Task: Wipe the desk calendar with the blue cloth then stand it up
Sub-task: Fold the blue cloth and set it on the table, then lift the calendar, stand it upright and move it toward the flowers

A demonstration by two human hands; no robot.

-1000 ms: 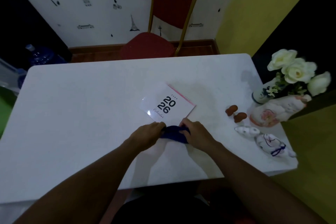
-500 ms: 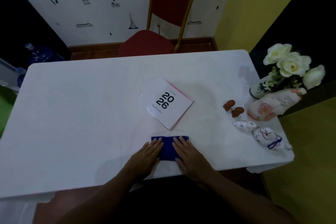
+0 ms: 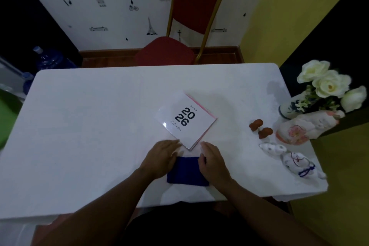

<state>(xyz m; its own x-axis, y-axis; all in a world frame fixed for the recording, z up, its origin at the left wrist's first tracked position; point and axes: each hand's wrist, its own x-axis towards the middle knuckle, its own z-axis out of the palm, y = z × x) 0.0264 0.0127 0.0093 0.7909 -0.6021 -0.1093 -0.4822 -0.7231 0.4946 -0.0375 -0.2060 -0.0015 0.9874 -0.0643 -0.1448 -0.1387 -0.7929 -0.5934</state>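
The desk calendar point(image 3: 185, 120), white with "2026" in black and a pink edge, lies flat and turned diagonally in the middle of the white table point(image 3: 79, 126). Just in front of its near corner lies the blue cloth point(image 3: 186, 171), folded into a flat rectangle. My left hand point(image 3: 161, 158) rests palm down over the cloth's left edge, its fingertips close to the calendar's corner. My right hand point(image 3: 212, 161) rests on the cloth's right edge with the fingers extended. Neither hand touches the calendar.
Along the table's right side stand a vase of white roses point(image 3: 323, 90), a pale ceramic figure point(image 3: 305, 126), two small brown figurines point(image 3: 260, 128) and two white ceramic animals point(image 3: 289, 158). A red chair point(image 3: 179, 46) stands beyond the far edge.
A second ago both hands held the cloth bunched up. They then spread it flat and folded on the table, and both hands have now slid forward toward the calendar's near corner.
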